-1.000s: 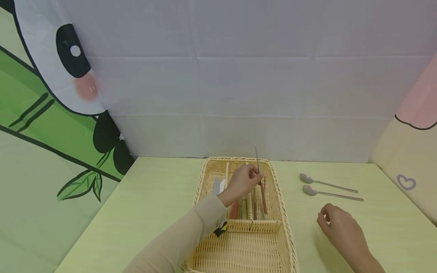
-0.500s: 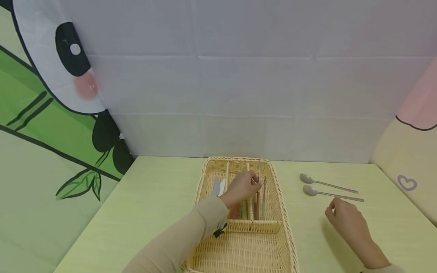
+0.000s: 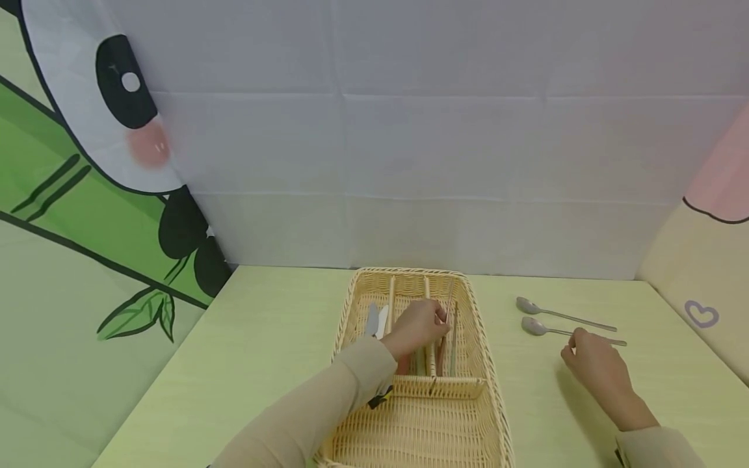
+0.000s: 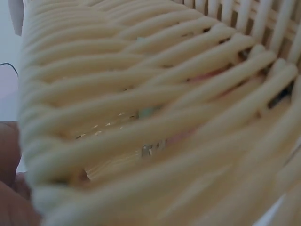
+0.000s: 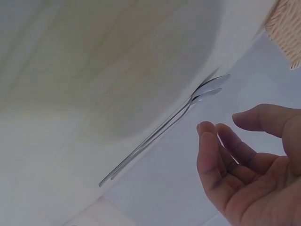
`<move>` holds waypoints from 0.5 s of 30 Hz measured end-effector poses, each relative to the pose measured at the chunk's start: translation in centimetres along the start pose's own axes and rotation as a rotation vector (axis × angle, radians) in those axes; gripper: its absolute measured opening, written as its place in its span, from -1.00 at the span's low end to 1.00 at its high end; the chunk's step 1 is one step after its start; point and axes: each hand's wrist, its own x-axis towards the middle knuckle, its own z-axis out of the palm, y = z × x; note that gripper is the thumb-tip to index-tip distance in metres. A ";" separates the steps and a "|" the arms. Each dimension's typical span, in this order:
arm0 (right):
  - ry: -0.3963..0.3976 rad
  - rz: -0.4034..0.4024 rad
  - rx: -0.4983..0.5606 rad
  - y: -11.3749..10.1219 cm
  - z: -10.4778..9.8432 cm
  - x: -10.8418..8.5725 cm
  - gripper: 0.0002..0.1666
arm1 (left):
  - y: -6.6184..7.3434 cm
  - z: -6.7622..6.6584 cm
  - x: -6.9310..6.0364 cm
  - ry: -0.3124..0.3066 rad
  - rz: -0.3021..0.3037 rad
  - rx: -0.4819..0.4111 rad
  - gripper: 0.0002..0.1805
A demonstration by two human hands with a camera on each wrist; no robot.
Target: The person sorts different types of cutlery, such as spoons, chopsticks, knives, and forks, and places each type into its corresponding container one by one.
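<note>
In the head view my left hand (image 3: 417, 328) reaches into the right-hand compartment of the wicker basket (image 3: 488, 364). Its thumb and fingers pinch a slender stick-like utensil (image 3: 449, 299) with a thin upper end and a reddish-brown lower part. Beside it lies another thin utensil (image 3: 454, 344). Basket weave (image 4: 94, 108) fills the left wrist view, with part of the left hand (image 4: 11, 193) at its edge. My right hand (image 3: 599, 370) hovers over the table near two metal spoons (image 3: 532, 326), fingers loosely curled and holding nothing; the right wrist view shows this hand (image 5: 254, 169) apart from the spoons (image 5: 155, 134).
Knives with grey and white blades (image 3: 372, 320) lie in the basket's left compartment. Red and green handles (image 3: 420, 361) show in the middle one. A wide front compartment (image 3: 427, 429) is nearest me. A pale cloth wall (image 3: 433, 234) stands behind the table (image 3: 246, 364).
My left hand has lowered the slender utensil from a raised, tilted position into the right compartment. My right hand has shifted slightly right and away from me, closer to the spoons.
</note>
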 end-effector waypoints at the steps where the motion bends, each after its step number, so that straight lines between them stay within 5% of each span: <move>1: -0.005 0.001 -0.003 0.1 0.0 0.2 -0.76 | 0.0 0.0 0.0 -0.001 0.004 0.012 -0.88; 15: -0.055 0.075 -0.063 1.5 0.5 3.0 -0.79 | 0.1 0.2 -0.5 0.023 0.034 0.094 -0.84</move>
